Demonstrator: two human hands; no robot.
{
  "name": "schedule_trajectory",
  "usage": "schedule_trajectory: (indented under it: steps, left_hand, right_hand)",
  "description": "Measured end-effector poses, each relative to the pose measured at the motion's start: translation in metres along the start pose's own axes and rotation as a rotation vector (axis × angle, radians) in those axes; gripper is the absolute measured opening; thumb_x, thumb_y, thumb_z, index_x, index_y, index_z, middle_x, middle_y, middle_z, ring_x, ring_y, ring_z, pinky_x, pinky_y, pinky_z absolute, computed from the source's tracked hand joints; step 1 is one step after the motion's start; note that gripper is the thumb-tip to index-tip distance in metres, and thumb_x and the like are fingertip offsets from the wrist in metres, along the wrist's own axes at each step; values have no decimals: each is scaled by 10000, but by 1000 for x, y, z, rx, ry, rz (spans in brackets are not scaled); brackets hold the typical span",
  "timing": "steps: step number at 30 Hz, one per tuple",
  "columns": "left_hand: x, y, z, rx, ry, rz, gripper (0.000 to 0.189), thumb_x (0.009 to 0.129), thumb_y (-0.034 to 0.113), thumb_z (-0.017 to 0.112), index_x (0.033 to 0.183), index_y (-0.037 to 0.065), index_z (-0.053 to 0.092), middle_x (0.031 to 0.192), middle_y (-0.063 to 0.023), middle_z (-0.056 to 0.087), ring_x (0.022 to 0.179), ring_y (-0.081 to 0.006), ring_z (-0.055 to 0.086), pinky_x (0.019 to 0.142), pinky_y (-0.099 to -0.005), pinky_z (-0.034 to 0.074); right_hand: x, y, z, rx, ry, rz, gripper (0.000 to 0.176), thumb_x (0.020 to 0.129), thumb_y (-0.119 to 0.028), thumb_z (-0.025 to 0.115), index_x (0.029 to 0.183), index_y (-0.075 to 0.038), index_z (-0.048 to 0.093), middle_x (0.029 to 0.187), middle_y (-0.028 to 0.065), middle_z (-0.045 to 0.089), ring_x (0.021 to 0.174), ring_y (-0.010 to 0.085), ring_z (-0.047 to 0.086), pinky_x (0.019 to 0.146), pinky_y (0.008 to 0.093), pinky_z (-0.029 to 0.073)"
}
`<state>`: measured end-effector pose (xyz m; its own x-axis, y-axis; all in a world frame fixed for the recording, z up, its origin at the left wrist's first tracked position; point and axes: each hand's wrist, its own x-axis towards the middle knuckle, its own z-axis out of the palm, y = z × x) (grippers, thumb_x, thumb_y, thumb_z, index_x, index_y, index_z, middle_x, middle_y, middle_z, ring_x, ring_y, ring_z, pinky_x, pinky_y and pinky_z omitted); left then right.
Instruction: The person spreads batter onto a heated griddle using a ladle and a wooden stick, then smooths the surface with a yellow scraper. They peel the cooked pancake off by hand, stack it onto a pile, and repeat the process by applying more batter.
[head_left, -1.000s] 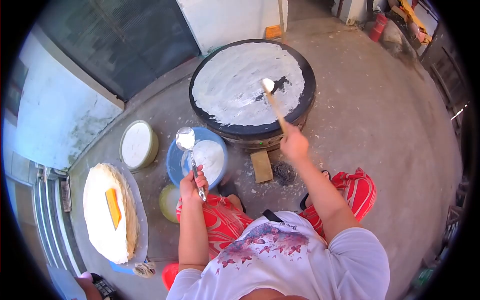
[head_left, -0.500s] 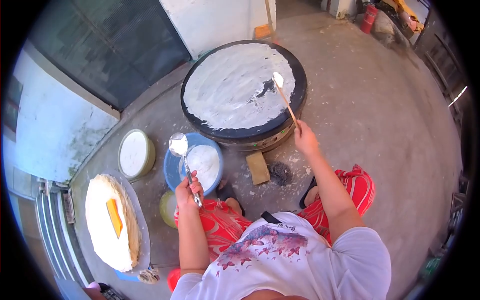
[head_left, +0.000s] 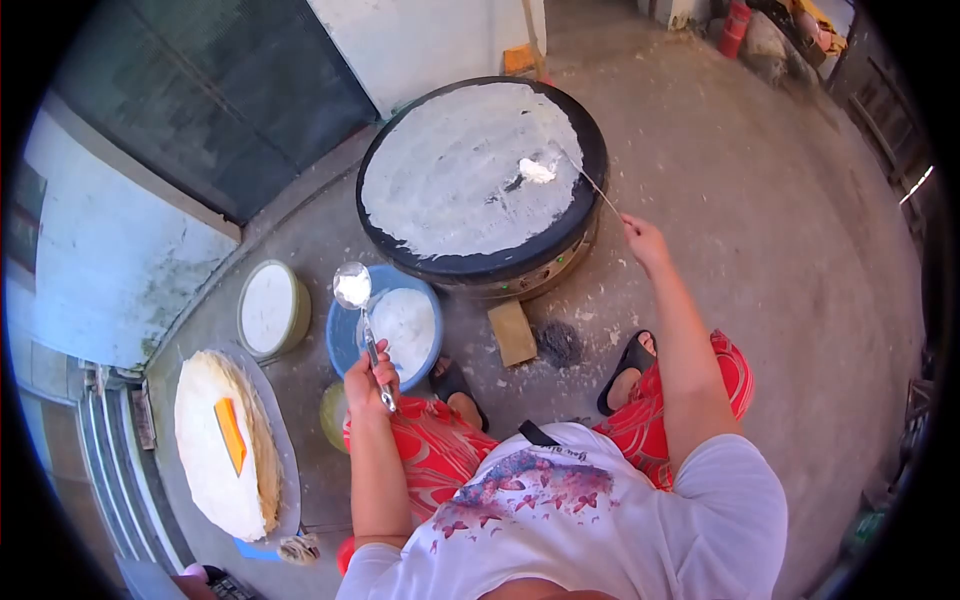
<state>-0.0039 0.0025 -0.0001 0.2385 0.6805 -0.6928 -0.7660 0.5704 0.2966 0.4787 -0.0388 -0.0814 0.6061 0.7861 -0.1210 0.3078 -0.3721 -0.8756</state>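
The right hand [head_left: 645, 243] has swung outward to the right since half a second ago, and the white lump [head_left: 537, 171] that sat at the tip of its thin stick [head_left: 597, 187] now lies on the pale spread layer [head_left: 450, 175] instead. The dark bare patch there has shrunk to a small mark beside the lump.

The right fingers are closed around the near end of the stick, whose far end lies over the right part of the round black griddle [head_left: 592, 205]. That end is thin and faint against the white, so its shape (a flat blade turned edge-on, perhaps) is hard to make out, as is whether it touches the layer.

The left hand [head_left: 370, 378] is curled around the handle of a metal ladle [head_left: 368, 332], fingers wrapped and thumb side partly hidden. The ladle's bowl holds some white stuff and appears above the edge of a blue basin [head_left: 343, 345] with more white inside; the forearm and hand cover the handle's middle.

A greenish bowl [head_left: 333, 418] is mostly hidden behind the left forearm and basin. Farther left stand a bucket [head_left: 300, 318] of white contents and a pile of pale sheets [head_left: 210, 440], an orange-yellow tool [head_left: 230, 436] lying on top. A red object [head_left: 345, 553] shows only as a sliver beside the left sleeve.
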Motion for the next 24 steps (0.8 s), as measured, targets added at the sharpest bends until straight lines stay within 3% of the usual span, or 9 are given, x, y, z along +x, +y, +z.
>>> schedule_trajectory:
  steps: [2, 4, 5, 7, 11, 14, 18, 21, 24]
  left_hand:
    - [-1, 0, 2, 17, -8, -7, 341, 934, 242, 323, 1054, -45, 463, 703, -54, 458, 490, -93, 381, 396, -201, 332]
    - [-4, 1, 4, 29, -20, -10, 346, 935, 244, 321, 1060, -46, 462, 705, -56, 459, 490, -93, 379, 397, -201, 332]
    - [-6, 1, 5, 45, -37, -12, 348, 936, 246, 320, 1065, -45, 461, 705, -58, 460, 487, -94, 377, 397, -202, 330]
    - [-12, 2, 8, 58, -57, -10, 351, 936, 248, 320, 1069, -44, 461, 705, -60, 461, 485, -96, 375, 398, -203, 329]
    - [-29, -7, 11, 202, -106, 26, 351, 935, 246, 325, 1089, -40, 460, 689, -70, 479, 475, -102, 377, 396, -212, 319]
    - [-38, -14, 20, 293, -173, 39, 349, 931, 237, 336, 1109, -38, 456, 678, -83, 502, 474, -105, 379, 394, -218, 315]
    - [-55, -23, 30, 404, -250, 23, 346, 923, 221, 352, 1123, -42, 452, 665, -99, 538, 453, -111, 395, 382, -228, 323]
    - [-64, -36, 42, 533, -248, 59, 345, 918, 224, 361, 1116, -42, 456, 659, -89, 540, 435, -99, 384, 366, -215, 306]
    - [-56, -45, 50, 636, -268, 55, 295, 921, 194, 341, 1058, -30, 474, 624, -109, 542, 411, -130, 411, 359, -242, 334]
  right_hand:
    - [-4, -12, 21, -111, 67, 25, 275, 843, -161, 507, 1097, -100, 593, 731, 73, 603, 663, 114, 553, 632, 252, 450]
    - [-9, -14, 46, -293, 63, -253, 272, 848, -173, 504, 1099, -120, 593, 794, 94, 629, 693, 134, 572, 658, 269, 457]
    - [-11, -11, 43, -293, 62, -255, 272, 848, -173, 504, 1099, -120, 593, 794, 94, 629, 693, 134, 572, 658, 269, 457]
    - [-21, -28, 28, -243, -98, -143, 264, 846, -222, 489, 1085, -192, 596, 921, 119, 631, 831, 265, 604, 729, 345, 473]
    - [-16, -11, 27, -106, 41, 28, 267, 845, -219, 485, 1090, -208, 591, 946, 132, 622, 867, 277, 595, 754, 356, 466]
    - [-29, -11, 61, -232, -18, -187, 268, 845, -222, 496, 1096, -223, 589, 941, 135, 623, 868, 286, 593, 764, 361, 463]
    - [-42, -17, 35, -312, -101, -280, 267, 847, -208, 497, 1097, -191, 591, 875, 134, 635, 818, 255, 611, 732, 341, 474]
    - [-43, -6, 20, -74, -162, -131, 267, 852, -179, 488, 1098, -153, 590, 769, 118, 638, 704, 201, 621, 666, 310, 481]
    - [-71, -19, 53, 24, 59, 103, 270, 857, -148, 475, 1103, -122, 583, 682, 85, 628, 605, 151, 606, 587, 287, 474]
